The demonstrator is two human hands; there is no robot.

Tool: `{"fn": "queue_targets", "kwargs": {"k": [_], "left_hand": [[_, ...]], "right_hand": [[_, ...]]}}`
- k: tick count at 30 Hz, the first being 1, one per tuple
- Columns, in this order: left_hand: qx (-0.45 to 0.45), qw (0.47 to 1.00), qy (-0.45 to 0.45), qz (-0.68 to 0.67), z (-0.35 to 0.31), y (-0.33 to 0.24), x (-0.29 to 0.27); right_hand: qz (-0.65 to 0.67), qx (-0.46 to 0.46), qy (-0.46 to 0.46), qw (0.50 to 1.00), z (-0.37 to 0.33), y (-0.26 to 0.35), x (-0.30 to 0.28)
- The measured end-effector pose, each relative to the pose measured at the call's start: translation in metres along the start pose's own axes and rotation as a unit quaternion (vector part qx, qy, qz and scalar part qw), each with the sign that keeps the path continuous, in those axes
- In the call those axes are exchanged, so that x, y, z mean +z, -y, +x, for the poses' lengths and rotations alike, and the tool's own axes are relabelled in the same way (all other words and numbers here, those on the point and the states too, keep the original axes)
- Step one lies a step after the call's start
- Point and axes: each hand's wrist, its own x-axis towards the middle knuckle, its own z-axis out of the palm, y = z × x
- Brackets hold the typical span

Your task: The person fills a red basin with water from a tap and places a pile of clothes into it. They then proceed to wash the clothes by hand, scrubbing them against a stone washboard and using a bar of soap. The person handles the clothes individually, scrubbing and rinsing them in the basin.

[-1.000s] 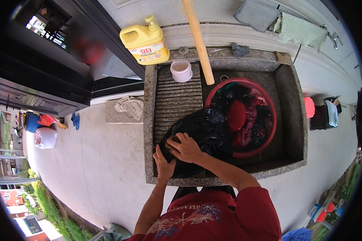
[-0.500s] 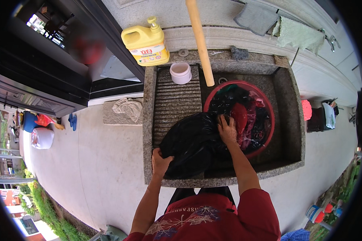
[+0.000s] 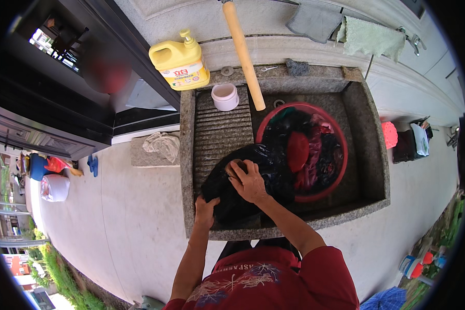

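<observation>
A wet black garment is spread over the ribbed washboard of a stone sink, and its far end runs toward a red basin. My left hand is closed on the garment's left edge, by the sink's near left wall. On top of the cloth, my right hand curls its fingers round a small brown thing, perhaps a scrubbing brush, mostly hidden under them. Dark, red and pink clothes soak in water in the basin.
A white tub stands at the washboard's far end. Behind it are a yellow pump jug and a leaning wooden pole. Cloths hang along the wall. The stone sink's rim runs close in front of me.
My right hand has moved left from the basin's edge onto the middle of the black garment. My left hand keeps its hold on the garment's left edge. The view has shifted slightly.
</observation>
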Motion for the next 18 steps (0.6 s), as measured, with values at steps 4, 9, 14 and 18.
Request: {"fn": "queue_targets", "kwargs": {"k": [4, 9, 14, 18], "left_hand": [[0.030, 0.995, 0.020, -0.095, -0.001, 0.000, 0.011], [0.175, 0.982, 0.007, -0.075, -0.023, -0.045, 0.023], [0.204, 0.976, 0.020, -0.068, -0.033, -0.083, 0.032], [0.178, 0.981, 0.044, -0.057, -0.030, -0.098, 0.049]], "right_hand": [[0.028, 0.102, -0.035, 0.994, 0.007, -0.011, -0.001], [-0.249, 0.179, -0.036, 0.951, -0.011, -0.086, -0.060], [-0.344, 0.127, 0.066, 0.928, -0.031, -0.082, -0.095], [-0.181, 0.066, 0.208, 0.959, -0.034, -0.099, -0.048]]}}
